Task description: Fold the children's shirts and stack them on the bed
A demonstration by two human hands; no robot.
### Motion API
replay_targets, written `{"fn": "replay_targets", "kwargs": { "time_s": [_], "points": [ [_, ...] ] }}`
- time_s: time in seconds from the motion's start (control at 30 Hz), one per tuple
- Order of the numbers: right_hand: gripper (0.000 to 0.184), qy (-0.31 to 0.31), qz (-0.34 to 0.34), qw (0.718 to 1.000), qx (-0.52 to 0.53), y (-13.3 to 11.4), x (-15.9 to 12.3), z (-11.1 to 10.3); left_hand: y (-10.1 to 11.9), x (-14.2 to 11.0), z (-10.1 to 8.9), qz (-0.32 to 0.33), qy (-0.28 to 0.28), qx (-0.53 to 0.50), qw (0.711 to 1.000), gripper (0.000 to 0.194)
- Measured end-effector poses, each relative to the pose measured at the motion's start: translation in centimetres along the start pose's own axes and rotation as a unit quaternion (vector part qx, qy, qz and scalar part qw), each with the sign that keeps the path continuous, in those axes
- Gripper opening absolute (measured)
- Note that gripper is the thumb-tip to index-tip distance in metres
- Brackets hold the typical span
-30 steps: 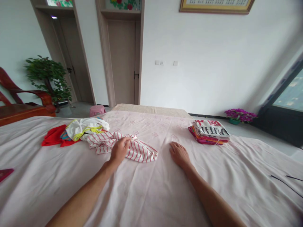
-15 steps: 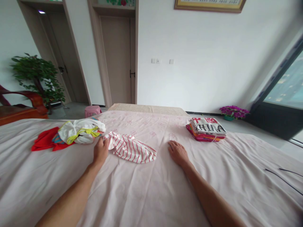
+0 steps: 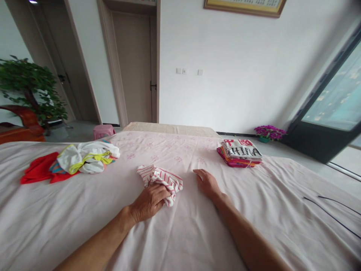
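Observation:
A white garment with red stripes [image 3: 169, 177] lies bunched on the pale pink bed sheet [image 3: 180, 241], in front of me. My left hand [image 3: 150, 201] is closed on its near edge, the fingertips partly hidden in the cloth. To the right of the garment, my right hand [image 3: 207, 182] rests on the sheet, fingers stretched out and holding nothing. A loose heap of clothes [image 3: 87, 158], white with yellow trim over red, lies at the left. Beyond my right hand sits a stack of folded clothes [image 3: 239, 152], topped by a white piece printed "CHINA".
Dark cords [image 3: 332, 214] lie on the sheet at the right. Past the far edge stand a pink stool [image 3: 103, 131] and a pot of purple flowers [image 3: 269, 132]. A wooden chair [image 3: 22, 124] and a leafy plant [image 3: 31, 90] are at the far left.
My left hand has moved right and nearer, from the garment's left end to its near edge. The striped garment is more bunched. My right hand stays on the sheet; the view has turned slightly.

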State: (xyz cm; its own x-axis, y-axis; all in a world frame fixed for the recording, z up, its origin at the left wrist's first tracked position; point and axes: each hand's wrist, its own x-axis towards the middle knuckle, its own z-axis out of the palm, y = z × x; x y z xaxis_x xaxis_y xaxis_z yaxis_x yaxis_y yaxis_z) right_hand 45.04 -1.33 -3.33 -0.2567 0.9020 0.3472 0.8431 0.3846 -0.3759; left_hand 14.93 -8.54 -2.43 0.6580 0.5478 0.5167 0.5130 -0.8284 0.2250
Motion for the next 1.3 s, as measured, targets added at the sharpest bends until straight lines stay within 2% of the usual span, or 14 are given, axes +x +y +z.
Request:
{"fn": "replay_targets", "kwargs": {
  "time_s": [0.2, 0.3, 0.4, 0.47, 0.53, 0.63, 0.7, 0.77, 0.83, 0.93, 1.03, 1.13, 1.23, 1.3],
  "points": [
    [0.044, -0.001, -0.063, 0.987, 0.148, -3.7, 3.3, 1.3, -0.3, -0.3, 0.3, 0.014, 0.015, -0.028, 0.999, 0.023],
    [0.057, -0.036, -0.129, 0.96, 0.247, -7.3, 5.7, 2.0, -0.3, -0.3, 0.1, 0.019, 0.006, -0.024, 1.0, 0.029],
    [0.066, -0.103, -0.194, 0.937, 0.27, -11.0, 7.5, 2.9, -0.3, -0.3, -0.1, 0.027, -0.01, -0.017, 0.999, 0.032],
    [0.057, -0.139, -0.232, 0.932, 0.24, -12.8, 8.0, 3.6, -0.2, -0.3, -0.3, 0.035, -0.015, -0.013, 0.999, 0.033],
    [0.042, -0.134, -0.228, 0.938, 0.222, -13.6, 8.3, 4.1, -0.3, -0.5, -0.5, 0.037, -0.001, -0.005, 0.999, 0.033],
    [0.026, -0.027, -0.099, 0.944, 0.314, -12.7, 9.0, 3.3, -1.0, -1.1, -1.3, 0.018, 0.073, 0.026, 0.997, 0.024],
    [0.017, 0.091, 0.02, 0.897, 0.432, -11.0, 9.5, 1.5, -1.9, -1.5, -2.1, -0.019, 0.158, 0.057, 0.986, 0.022],
    [0.016, 0.216, 0.082, 0.828, 0.511, -9.2, 9.6, -1.1, -2.8, -1.7, -3.1, -0.072, 0.236, 0.085, 0.965, 0.027],
    [0.021, 0.331, 0.06, 0.8, 0.496, -8.0, 9.1, -4.1, -3.4, -1.3, -4.1, -0.108, 0.282, 0.103, 0.948, 0.033],
    [0.022, 0.445, -0.034, 0.82, 0.358, -7.8, 7.4, -7.9, -3.4, 0.1, -5.5, -0.106, 0.317, 0.098, 0.937, 0.036],
    [0.02, 0.5, -0.11, 0.828, 0.228, -8.3, 5.9, -10.7, -2.6, 1.9, -7.4, -0.088, 0.363, 0.1, 0.922, 0.035],
    [0.023, 0.51, -0.138, 0.836, 0.145, -8.0, 6.2, -12.6, -1.9, 3.9, -9.8, -0.089, 0.407, 0.127, 0.9, 0.035],
    [0.025, 0.482, -0.143, 0.859, 0.1, -6.6, 9.0, -13.6, -2.7, 6.5, -12.1, -0.105, 0.414, 0.146, 0.893, 0.037],
    [0.026, 0.431, -0.149, 0.885, 0.097, -5.2, 12.0, -13.6, -4.6, 8.3, -13.0, -0.122, 0.391, 0.15, 0.9, 0.039]
  ]
}}
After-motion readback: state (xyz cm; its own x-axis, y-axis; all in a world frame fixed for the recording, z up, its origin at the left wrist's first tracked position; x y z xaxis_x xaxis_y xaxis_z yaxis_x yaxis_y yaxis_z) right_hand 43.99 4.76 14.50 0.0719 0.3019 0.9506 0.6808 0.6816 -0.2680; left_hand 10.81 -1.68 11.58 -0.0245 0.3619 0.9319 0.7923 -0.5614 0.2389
